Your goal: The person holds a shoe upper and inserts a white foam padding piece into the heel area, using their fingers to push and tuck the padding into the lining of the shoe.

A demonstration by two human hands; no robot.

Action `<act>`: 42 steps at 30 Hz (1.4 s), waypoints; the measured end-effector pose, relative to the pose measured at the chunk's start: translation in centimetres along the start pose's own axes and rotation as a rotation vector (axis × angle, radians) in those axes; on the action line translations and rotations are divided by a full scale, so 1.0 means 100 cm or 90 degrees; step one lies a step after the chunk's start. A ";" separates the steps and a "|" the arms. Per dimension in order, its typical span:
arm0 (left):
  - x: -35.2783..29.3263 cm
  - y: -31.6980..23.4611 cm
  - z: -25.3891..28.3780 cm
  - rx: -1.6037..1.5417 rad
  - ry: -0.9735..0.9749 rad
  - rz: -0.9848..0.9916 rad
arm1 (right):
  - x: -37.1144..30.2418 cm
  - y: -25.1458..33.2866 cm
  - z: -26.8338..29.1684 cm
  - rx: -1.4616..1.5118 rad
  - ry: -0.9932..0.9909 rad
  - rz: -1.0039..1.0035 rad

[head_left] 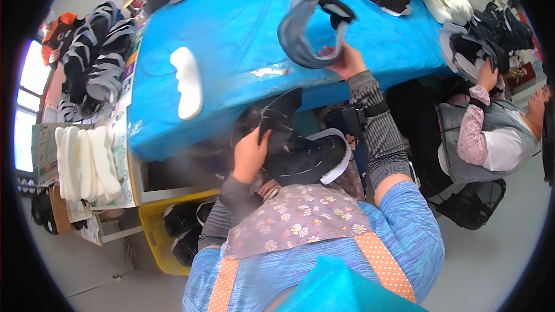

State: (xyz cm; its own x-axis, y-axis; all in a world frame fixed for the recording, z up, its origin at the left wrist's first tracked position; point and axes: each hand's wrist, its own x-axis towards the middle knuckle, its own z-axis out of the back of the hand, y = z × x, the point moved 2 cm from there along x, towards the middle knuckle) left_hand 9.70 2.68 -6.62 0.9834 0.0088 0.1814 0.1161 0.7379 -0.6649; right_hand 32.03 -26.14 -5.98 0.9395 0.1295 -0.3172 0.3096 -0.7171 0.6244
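Note:
My left hand [251,155] grips the upright collar of a black shoe [306,159], which rests on my lap with its white-edged sole toward the right. Farther out, over the near edge of the blue-covered table [231,34], my right hand [347,60] pinches a curved grey and black fabric shoe piece [295,32]. That piece forms an open loop, its black part at the upper right; motion blurs it slightly. A white foam shoe form [188,84] lies on the table to the left of both hands.
Dark shoe parts [98,58] are stacked at left, above white foam forms [87,162]. A yellow crate [159,242] with dark shoes stands below. Several shoes and white forms [448,0] crowd the far right. Beside me, a co-worker's hand [487,75] holds a grey-black piece.

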 end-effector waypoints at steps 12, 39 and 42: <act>-0.004 0.002 0.002 -0.009 -0.024 -0.016 | -0.074 0.011 -0.009 -0.731 -0.109 0.283; -0.025 -0.019 0.032 0.005 -0.094 -0.302 | -0.183 -0.143 -0.027 -0.919 0.466 0.555; -0.016 -0.041 0.037 -0.039 -0.074 -0.350 | -0.180 -0.147 -0.026 -0.882 0.432 0.590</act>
State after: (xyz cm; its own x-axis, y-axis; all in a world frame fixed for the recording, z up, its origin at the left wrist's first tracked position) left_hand 7.09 2.17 -1.47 0.7550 -0.2889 0.5887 0.6177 0.6145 -0.4907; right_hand 10.95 -16.18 -7.63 0.6400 0.5454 0.5412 -0.7471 0.2772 0.6042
